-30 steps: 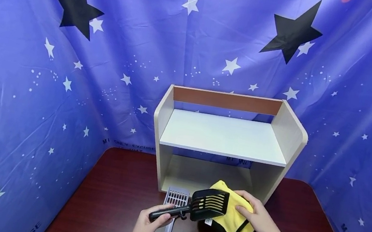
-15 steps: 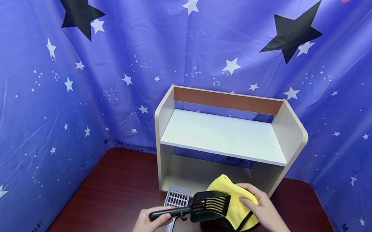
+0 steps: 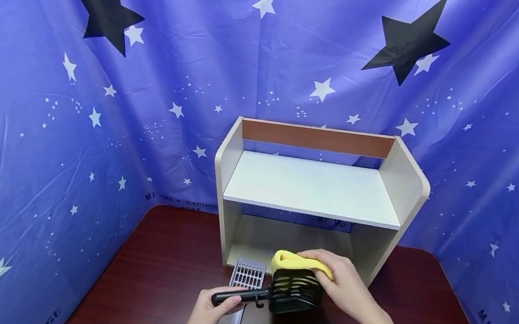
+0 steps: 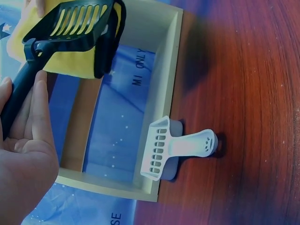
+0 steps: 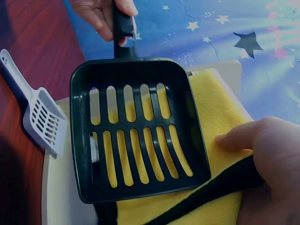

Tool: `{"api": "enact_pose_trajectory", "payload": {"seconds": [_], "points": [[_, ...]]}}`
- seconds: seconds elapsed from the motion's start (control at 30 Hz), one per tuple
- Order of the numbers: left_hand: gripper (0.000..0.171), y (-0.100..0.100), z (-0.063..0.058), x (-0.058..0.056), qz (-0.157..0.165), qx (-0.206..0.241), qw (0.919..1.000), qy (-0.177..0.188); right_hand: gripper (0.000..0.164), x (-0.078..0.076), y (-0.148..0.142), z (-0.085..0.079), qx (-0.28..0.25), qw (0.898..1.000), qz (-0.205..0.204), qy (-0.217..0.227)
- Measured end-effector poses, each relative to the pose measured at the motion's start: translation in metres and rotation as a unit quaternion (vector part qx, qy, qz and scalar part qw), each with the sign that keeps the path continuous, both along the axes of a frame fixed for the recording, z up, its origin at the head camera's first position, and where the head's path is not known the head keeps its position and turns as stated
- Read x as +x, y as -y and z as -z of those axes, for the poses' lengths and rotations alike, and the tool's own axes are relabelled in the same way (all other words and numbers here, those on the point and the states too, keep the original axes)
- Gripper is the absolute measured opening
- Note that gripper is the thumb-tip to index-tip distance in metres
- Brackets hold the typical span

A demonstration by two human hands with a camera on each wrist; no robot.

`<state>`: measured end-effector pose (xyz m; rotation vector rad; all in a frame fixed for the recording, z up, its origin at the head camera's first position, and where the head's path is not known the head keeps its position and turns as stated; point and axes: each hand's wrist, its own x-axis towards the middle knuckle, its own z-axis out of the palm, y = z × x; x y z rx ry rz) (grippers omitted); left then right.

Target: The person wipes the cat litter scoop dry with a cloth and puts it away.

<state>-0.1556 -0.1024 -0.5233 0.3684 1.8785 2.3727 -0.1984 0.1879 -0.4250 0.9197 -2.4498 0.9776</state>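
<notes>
My left hand (image 3: 212, 310) grips the handle of a black slotted litter scoop (image 3: 295, 294), held above the table with its head to the right. In my right hand (image 3: 340, 278) is a yellow cloth (image 3: 289, 260) with black edging, pinched between thumb and fingers. From the right wrist view, the cloth (image 5: 218, 103) lies behind the scoop's head, and yellow shows through the slots. The left wrist view also has the cloth (image 4: 70, 65) behind the scoop (image 4: 70, 28). A grey litter scoop (image 3: 248, 275) lies on the table beyond my left hand.
A pale two-tier shelf (image 3: 315, 189) stands at the back of the dark red table (image 3: 150, 268). The grey scoop rests close to its front left corner. A blue star-patterned curtain (image 3: 179, 62) surrounds the table at the back and sides.
My right hand has moved left with the yellow cloth, from beside the black scoop to behind and over its upper edge. The left hand and scoop have barely shifted.
</notes>
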Motion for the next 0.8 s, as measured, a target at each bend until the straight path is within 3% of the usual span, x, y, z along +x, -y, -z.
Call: {"api": "enact_pose_trajectory", "payload": {"seconds": [0.17, 0.3, 0.53, 0.8], "points": [[0.035, -0.001, 0.000, 0.000, -0.002, 0.003, 1.0000, -0.002, 0.057, 0.003, 0.002, 0.002, 0.073, 0.995, -0.028, -0.067], [0.035, -0.001, -0.001, 0.000, 0.002, 0.007, 0.9998, -0.017, 0.061, 0.003, -0.001, 0.004, 0.100, 0.991, -0.035, -0.081], [0.034, 0.001, -0.001, 0.000, -0.002, 0.024, 0.9992, -0.032, 0.064, 0.003, -0.015, 0.009, 0.052, 0.995, -0.044, -0.074], [0.032, 0.005, -0.003, -0.002, -0.020, 0.030, 0.9983, -0.044, 0.061, 0.006, -0.034, 0.017, 0.020, 0.998, -0.040, -0.033]]}}
